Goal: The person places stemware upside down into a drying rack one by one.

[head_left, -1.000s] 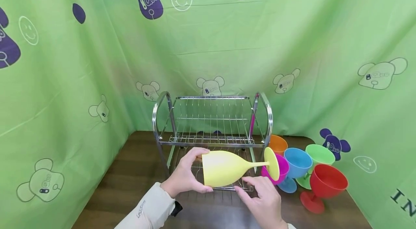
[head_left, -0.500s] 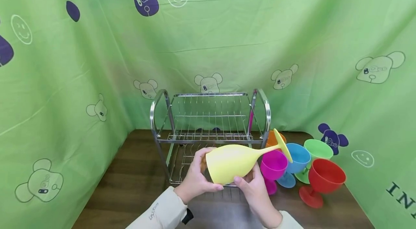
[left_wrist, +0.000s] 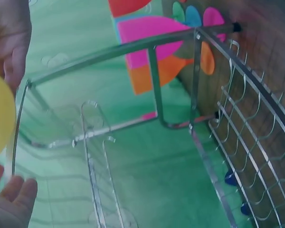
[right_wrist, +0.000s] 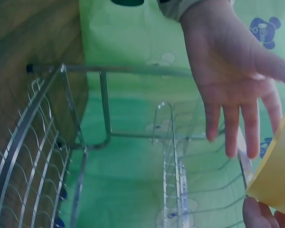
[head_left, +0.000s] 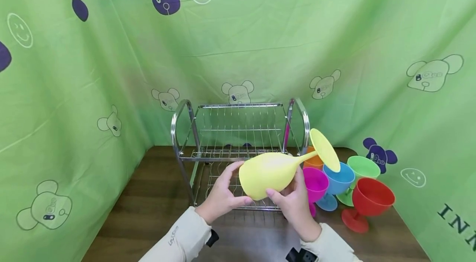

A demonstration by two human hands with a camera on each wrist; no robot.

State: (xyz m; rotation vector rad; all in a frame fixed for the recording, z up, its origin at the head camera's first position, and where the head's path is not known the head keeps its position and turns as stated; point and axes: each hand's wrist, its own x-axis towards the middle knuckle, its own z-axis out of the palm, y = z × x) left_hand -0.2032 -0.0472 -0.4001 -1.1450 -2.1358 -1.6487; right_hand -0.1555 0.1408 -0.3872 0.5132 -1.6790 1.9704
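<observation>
In the head view, a yellow plastic goblet [head_left: 265,175] is held in the air, tilted, its mouth to the lower left and its round foot [head_left: 325,150] up at the right. My left hand [head_left: 219,198] holds it at the rim between thumb and fingers. Around the bowl, my right hand [head_left: 295,208] grips with the thumb in front, fingers partly hidden behind. The right wrist view shows the left palm [right_wrist: 232,66] with several straight fingers beside the goblet's bowl [right_wrist: 275,175]. Both hands are in front of a metal dish rack [head_left: 208,159], which overlaps the goblet in this view.
At the right of the wooden table [head_left: 134,187] stand upright goblets: orange [head_left: 314,162], magenta [head_left: 316,184], blue [head_left: 339,179], light green [head_left: 364,167] and red [head_left: 373,196]. Green printed cloth [head_left: 238,26] encloses the back and sides. The rack has two wire tiers.
The goblet has tilted from nearly level to foot-up and moved slightly up. My right hand has gone from touching the bowl's underside to gripping it. My left hand has shifted slightly right and up.
</observation>
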